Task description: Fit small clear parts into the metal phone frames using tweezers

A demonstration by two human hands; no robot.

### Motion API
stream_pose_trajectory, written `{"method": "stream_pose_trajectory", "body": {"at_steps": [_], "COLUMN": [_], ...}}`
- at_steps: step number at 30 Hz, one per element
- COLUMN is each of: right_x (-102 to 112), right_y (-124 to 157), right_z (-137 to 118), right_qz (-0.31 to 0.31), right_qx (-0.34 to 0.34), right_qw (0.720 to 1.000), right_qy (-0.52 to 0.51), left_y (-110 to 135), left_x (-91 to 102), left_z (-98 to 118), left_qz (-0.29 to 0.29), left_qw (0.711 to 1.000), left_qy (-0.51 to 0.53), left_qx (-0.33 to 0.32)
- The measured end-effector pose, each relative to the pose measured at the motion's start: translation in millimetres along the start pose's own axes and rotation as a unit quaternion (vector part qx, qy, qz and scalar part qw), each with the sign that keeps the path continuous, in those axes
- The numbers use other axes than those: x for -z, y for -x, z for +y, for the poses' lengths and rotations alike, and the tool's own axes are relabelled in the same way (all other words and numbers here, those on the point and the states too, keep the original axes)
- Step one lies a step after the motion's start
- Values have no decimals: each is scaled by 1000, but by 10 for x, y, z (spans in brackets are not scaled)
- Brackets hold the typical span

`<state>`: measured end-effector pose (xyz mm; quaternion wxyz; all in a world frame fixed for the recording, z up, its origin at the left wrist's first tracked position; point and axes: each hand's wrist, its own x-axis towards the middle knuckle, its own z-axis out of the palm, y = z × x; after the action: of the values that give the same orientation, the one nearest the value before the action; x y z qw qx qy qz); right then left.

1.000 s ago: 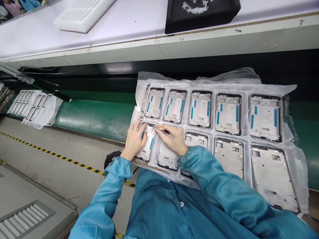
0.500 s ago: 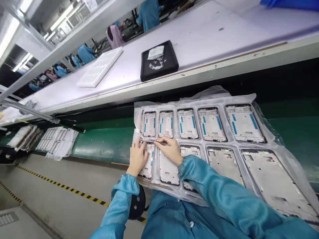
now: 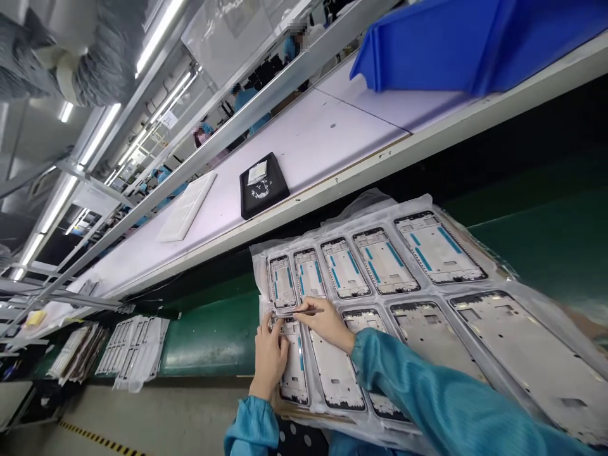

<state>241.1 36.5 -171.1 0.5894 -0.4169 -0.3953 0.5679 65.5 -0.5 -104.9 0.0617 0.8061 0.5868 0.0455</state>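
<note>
My left hand point(image 3: 270, 356) lies on the left end of a phone frame point(image 3: 295, 373) in the near row, its fingers and thumb apart. My right hand point(image 3: 329, 324) grips thin metal tweezers point(image 3: 308, 311), which point left toward the top edge of that frame, close to my left fingertips. Whatever the tweezer tips hold, if anything, is too small to make out. A blue strip shows along this frame's right side. The phone frame beside it point(image 3: 335, 373), partly under my right hand, shows bare metal with no blue strip visible.
Behind is a row of phone frames with blue strips point(image 3: 345, 267) on a white wrapped tray point(image 3: 427, 204). On the shelf stand a black tray point(image 3: 278, 187) with a packet and small white pieces, a white tray point(image 3: 187, 206) and a blue bin point(image 3: 427, 50). Stacked frames point(image 3: 133, 348) lie left.
The camera view has tilted and shifted, so the bench appears lower and the blue bin shows more. Both hands stay at the same frame, the tweezers still in my right hand.
</note>
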Motion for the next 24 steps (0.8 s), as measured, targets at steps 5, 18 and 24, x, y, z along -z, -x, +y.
{"method": "stream_pose_trajectory", "body": {"at_steps": [5,18,24], "right_x": [44,197,233], "right_y": [-35,-29,-15], "right_z": [-84,-119,-86], "right_qz": [-20,-62,-30], "right_qx": [-37,-113,-120], "right_qw": [997,988,991], "right_qy": [-70,-80,-59], "left_y": [-41,-2462,-3195], "left_x": [91,1604,1588], "left_z": [-92,209,394], "left_qz": [28,151,84], "left_qw": [999,984,994], "left_qy": [22,68,67], "left_qx": [3,-59,-28]}}
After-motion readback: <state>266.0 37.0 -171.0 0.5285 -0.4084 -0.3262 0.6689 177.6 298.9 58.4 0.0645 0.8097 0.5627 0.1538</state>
